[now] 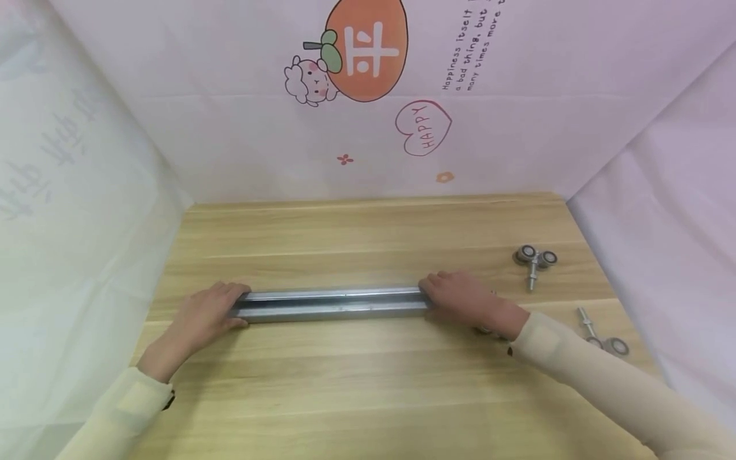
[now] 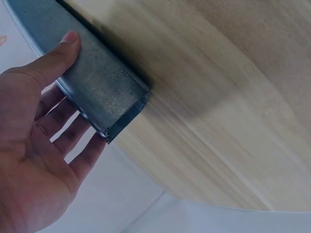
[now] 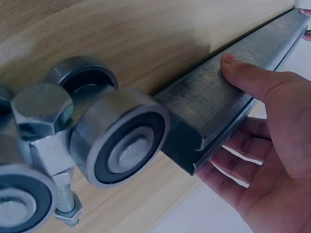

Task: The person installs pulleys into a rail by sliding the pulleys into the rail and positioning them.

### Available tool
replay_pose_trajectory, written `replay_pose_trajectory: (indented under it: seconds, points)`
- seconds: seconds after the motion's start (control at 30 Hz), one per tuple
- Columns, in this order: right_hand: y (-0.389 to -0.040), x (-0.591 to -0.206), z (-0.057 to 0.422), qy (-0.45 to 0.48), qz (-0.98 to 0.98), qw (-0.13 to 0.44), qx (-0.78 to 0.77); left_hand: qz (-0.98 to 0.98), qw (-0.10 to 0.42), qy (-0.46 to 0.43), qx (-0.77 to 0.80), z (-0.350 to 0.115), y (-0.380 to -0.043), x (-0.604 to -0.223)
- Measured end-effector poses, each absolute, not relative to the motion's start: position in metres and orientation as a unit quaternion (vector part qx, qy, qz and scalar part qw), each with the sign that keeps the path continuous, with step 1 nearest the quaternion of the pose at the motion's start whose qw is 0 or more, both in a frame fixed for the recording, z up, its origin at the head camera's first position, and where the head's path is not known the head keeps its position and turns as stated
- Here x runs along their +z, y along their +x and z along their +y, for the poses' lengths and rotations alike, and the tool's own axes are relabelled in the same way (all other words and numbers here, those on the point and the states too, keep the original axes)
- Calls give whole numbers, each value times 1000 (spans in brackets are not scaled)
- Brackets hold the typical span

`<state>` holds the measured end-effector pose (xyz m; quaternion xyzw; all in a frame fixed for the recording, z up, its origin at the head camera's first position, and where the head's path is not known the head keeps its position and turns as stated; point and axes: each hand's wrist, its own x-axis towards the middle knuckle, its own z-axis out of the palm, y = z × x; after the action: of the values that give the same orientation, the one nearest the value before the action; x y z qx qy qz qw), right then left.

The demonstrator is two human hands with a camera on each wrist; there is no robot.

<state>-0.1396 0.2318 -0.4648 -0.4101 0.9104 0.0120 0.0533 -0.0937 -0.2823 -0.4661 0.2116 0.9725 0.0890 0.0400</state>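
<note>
I gripped the metal rail (image 1: 333, 303) at both ends, left hand (image 1: 204, 316) and right hand (image 1: 460, 297) curled round it on the table (image 1: 368, 377). Next, I judged, the roller trolley (image 3: 87, 141) beside my right fingers needed feeding in.

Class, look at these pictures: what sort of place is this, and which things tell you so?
Probably a makeshift tabletop work booth: a wooden table walled by printed pink sheets, holding a metal rail and roller wheels.

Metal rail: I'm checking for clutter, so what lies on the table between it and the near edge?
Nothing: in the head view, only bare wood table lies in front of the metal rail.
</note>
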Motion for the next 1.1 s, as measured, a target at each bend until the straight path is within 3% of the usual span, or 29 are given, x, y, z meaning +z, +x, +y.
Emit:
replay_pose_trajectory:
  seconds: [0.63,1.1]
  points:
    - [-142,-463,238,-395,916,50,-49,969,41,216,110,-289,-92,-475]
    - [-158,-437,298,-259,961,86,-48,965,39,216,143,-289,-96,-485]
